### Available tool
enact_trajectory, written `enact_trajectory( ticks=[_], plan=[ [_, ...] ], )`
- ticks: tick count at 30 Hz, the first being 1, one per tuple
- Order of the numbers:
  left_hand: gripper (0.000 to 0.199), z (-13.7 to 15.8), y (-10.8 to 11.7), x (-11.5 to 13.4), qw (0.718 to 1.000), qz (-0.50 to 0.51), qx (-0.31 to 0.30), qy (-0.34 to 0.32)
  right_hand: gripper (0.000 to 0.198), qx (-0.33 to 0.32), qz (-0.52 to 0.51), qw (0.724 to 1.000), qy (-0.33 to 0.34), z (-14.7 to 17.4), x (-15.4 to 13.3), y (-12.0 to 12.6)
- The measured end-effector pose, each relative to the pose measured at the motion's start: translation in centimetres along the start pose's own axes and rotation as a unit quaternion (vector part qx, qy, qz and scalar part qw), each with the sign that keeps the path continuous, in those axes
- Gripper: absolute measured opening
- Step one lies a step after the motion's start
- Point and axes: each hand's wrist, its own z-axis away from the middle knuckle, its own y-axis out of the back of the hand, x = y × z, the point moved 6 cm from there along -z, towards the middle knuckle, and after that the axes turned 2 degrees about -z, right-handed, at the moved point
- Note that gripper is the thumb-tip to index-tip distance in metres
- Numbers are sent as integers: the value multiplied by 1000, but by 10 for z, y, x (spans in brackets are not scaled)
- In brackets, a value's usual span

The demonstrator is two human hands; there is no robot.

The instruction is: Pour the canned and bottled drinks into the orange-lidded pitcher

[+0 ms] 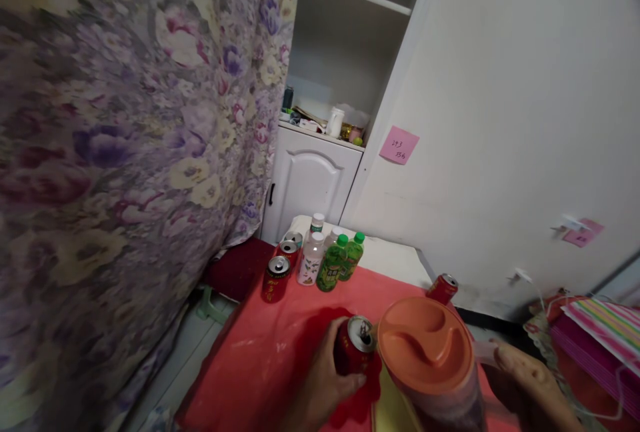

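Note:
My left hand (327, 375) is wrapped round a dark red drink can (354, 345), whose opened top faces up. Close against the can's right side is a clear plastic pitcher (457, 412) with an orange lid (425, 345). My right hand (530, 385) grips the pitcher by its handle on the right. The pitcher's spout side meets the can's rim, and I cannot tell whether liquid passes between them. Beneath the can lies a red scalloped mat (320, 335), with a yellow-green flat thing (393, 409) partly hidden below the pitcher.
A red cloth (240, 365) covers the table. At its far side stand several red cans (276, 279), clear bottles (311, 262) and green-capped bottles (333, 264). Another red can (443, 289) is behind the pitcher. A floral curtain (150, 119) hangs left; a white cabinet (315, 175) stands behind.

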Motion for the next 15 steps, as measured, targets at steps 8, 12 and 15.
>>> enact_trajectory(
  ticks=[8, 12, 15],
  plan=[
    [70, 1, 2, -3, 1000, -9, 7, -12, 39, -2, 7, 1000, 0, -2, 5, 7],
    [73, 1, 1, -3, 1000, -13, 3, 2, 39, -5, 10, 1000, 1, -3, 7, 10],
    [73, 1, 1, -1, 1000, -11, 3, 0, 43, 11, 4, 1000, 9, -4, 8, 13]
  ],
)
